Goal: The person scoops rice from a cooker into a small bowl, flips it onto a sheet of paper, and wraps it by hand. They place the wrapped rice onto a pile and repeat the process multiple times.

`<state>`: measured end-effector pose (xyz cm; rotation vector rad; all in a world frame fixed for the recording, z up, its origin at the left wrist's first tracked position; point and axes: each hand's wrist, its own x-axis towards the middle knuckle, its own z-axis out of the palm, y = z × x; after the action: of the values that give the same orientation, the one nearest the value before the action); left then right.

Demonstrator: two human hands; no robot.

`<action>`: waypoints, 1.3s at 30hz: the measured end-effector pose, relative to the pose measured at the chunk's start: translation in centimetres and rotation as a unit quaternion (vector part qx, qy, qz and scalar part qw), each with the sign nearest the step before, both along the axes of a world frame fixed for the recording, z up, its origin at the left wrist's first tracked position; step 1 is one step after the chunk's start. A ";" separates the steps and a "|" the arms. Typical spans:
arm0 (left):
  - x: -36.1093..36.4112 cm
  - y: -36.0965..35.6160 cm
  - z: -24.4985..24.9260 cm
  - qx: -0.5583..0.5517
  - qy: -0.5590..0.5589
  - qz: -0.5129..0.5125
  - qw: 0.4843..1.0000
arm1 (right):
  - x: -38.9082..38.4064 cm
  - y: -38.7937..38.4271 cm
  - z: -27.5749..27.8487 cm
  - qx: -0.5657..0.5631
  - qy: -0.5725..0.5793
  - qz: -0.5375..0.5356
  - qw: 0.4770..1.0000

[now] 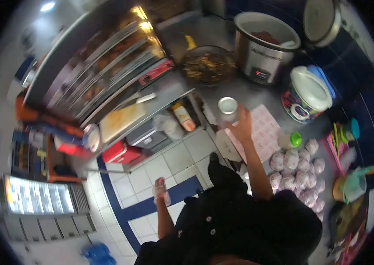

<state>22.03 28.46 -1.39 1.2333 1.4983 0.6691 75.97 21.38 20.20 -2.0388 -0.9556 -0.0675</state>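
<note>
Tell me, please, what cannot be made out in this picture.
In the head view:
Right hand: blurred, so contact with the printed paper beneath is unclear.
Left hand: too small and blurred to tell whether it holds anything.
Wrapped bundles: full count hidden by the person's black clothing.
Slow cooker: lettering blurred.
Display case: contents blurred.

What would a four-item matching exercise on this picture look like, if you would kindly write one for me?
1. Left hand
2. Right hand
3. Slow cooker
4. Wrapped round bundles

A. Silver-sided, with no lid on
B. Clustered beside the green-capped container
C. Above the tiled floor
D. Open, near the small round cup and the pink-patterned paper

Pairs: 1-C; 2-D; 3-A; 4-B
</note>
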 end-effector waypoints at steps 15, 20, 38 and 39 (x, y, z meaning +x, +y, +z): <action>49.0 18.3 19.4 -0.431 -0.302 -0.414 0.743 | 4.6 9.0 6.2 -0.090 0.184 0.036 0.978; 56.3 20.4 30.1 -0.115 -0.351 -0.647 0.667 | 6.4 11.1 9.8 -0.087 0.102 -0.015 0.991; 69.0 29.2 22.6 -0.768 -0.310 -0.364 0.427 | 16.7 18.8 22.6 -0.133 0.041 -0.147 0.979; 69.5 29.2 24.3 -0.756 -0.313 -0.371 0.439 | 18.4 18.0 24.3 -0.151 -0.037 -0.159 0.975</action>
<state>91.55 57.67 22.90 -0.0435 0.2722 -0.7851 94.39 39.42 44.47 -2.4742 -0.7059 -0.1801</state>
